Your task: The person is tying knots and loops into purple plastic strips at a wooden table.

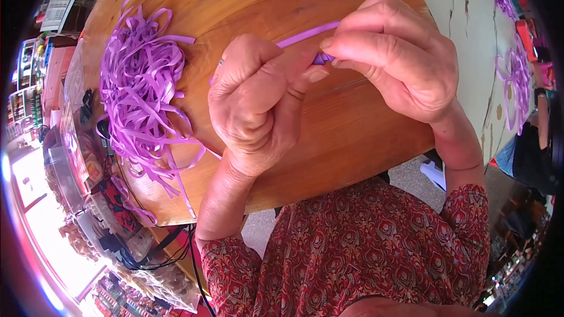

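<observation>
Between my two hands is a purple ribbon (306, 34), with a small folded or wound bit of it pinched at the fingertips. My left hand (255, 97) is closed, its thumb and forefinger gripping the left side of that bit; a ring shows on one finger. From the right, my right hand (405, 53) pinches the ribbon's other side between thumb and fingertips. A stretch of ribbon arches above the pinch from hand to hand. On the table left of my left hand lies a big tangled heap of purple ribbon (141, 82), with loose strands trailing toward the near edge.
The work lies over a brown wooden table (346, 141). To its right stands a white marble-patterned table (464, 29) with more purple ribbon (516, 85) at its far side. Another person's arm (541, 117) shows at the right rim. Bags and black cables (188, 240) crowd the left edge.
</observation>
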Demonstrator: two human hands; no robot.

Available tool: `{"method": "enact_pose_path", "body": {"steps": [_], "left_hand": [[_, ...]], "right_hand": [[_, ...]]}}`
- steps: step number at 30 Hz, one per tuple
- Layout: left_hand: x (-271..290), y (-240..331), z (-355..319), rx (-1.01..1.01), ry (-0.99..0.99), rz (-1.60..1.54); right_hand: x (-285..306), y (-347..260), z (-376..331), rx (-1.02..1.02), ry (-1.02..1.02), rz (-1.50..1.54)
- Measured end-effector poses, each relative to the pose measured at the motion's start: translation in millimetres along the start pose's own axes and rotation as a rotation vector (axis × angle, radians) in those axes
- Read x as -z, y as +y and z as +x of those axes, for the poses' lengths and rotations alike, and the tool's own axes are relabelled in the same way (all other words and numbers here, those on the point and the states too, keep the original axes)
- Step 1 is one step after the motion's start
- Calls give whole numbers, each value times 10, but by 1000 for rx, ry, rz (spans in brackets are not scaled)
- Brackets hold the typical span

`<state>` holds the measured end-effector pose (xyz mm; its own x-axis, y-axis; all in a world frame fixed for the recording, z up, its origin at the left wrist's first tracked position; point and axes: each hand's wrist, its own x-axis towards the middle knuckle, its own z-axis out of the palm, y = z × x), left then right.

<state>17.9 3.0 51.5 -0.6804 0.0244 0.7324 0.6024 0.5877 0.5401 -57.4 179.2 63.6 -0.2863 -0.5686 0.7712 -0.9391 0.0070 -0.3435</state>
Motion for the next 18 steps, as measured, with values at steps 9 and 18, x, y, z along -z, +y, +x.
{"method": "enact_pose_path", "body": {"steps": [9,18], "left_hand": [[13,20,25,49,-60,-42],[-24,8,-16,149,-45,-296]], "right_hand": [[-25,-48,-16,0,10,-25],[-9,-87,2,-32,7,86]]}}
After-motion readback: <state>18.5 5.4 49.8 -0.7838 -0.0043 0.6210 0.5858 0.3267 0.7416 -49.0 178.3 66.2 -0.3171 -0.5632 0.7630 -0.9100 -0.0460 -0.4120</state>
